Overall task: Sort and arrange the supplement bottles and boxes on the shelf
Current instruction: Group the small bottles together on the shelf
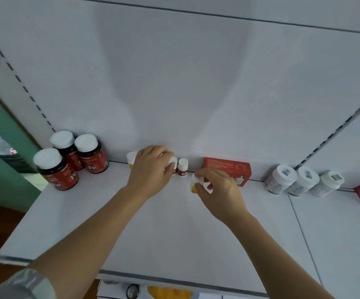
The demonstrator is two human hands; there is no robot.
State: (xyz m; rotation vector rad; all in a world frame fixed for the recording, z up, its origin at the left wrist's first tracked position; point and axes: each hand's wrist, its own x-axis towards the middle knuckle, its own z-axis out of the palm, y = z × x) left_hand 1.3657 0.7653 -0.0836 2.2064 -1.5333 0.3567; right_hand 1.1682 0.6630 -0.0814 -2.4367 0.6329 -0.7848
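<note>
Left hand (pixel 151 169) on small red bottle (pixel 173 164), right hand (pixel 215 190) around yellow bottle (pixel 194 184)

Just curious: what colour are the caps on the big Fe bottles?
White caps, clearest in the head view.

"Fe", seemingly, on dark bottles (pixel 92 155)

Both bare forearms reach forward and up, converging toward the middle. Left hand (pixel 151 169) palm down, fingers curled forward, thumb and fingertips pinching something small at its right edge. Right hand (pixel 216 188) just right of and below the left, apart from it, fingers curled in, gripping at its left side.
</note>
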